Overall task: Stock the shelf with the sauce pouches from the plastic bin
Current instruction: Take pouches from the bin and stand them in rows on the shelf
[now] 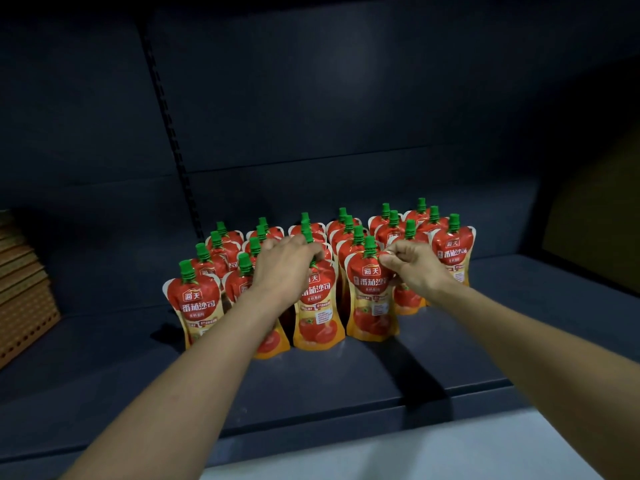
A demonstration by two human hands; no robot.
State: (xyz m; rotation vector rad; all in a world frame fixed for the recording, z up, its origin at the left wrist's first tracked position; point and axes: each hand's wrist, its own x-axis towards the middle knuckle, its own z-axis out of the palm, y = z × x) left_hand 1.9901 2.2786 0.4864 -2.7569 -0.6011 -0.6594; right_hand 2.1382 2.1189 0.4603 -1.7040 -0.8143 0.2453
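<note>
Several red and orange sauce pouches with green caps stand in rows on the dark shelf (346,382). My left hand (285,265) grips the green cap of a front-row pouch (317,313) in the middle. My right hand (414,263) pinches the upper right edge of the neighbouring front pouch (370,299). Another front pouch (195,303) stands free at the left end. The plastic bin is out of view.
The shelf's dark back panel (346,116) has a slotted upright (173,140). A stack of brown perforated boards (24,285) leans at the far left. A pale floor strip (415,459) shows below the shelf's front edge.
</note>
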